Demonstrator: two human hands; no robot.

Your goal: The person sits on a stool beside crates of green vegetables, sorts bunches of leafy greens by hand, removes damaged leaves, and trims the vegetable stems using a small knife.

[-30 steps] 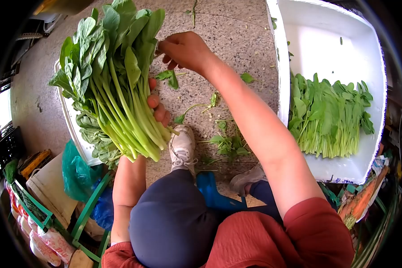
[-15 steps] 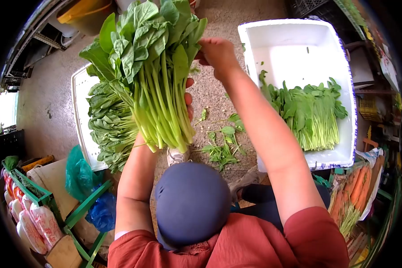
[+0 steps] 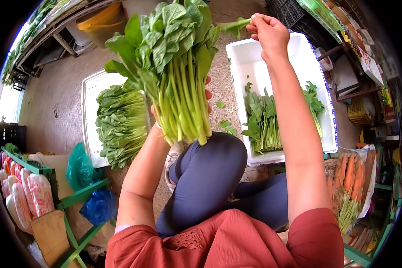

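Note:
A thick bunch of leafy greens (image 3: pixel 178 94), perhaps spinach, is held up in front of me, leaves at the top and pale stems hanging down. My left hand (image 3: pixel 208 94) is wrapped around it from behind, with only some fingertips and the wrist showing. Off to the upper right, my right hand (image 3: pixel 272 35) pinches the end of a single green stem (image 3: pixel 234 26). That stem's leafy end reaches back toward the bunch; whether they still touch I cannot tell.
On the left, a white tray (image 3: pixel 89 134) holds more stacked greens (image 3: pixel 120 125). A white foam box (image 3: pixel 248 58) with upright greens (image 3: pixel 261 120) stands right. Loose leaves (image 3: pixel 228 127) lie on the floor. Carrots (image 3: pixel 350 176) are at lower right, plastic bags (image 3: pixel 99 207) at lower left.
My right hand has moved from beside the bunch up and to the right, drawing out a stem. The bunch sits slightly further right in view, and more of my legs shows.

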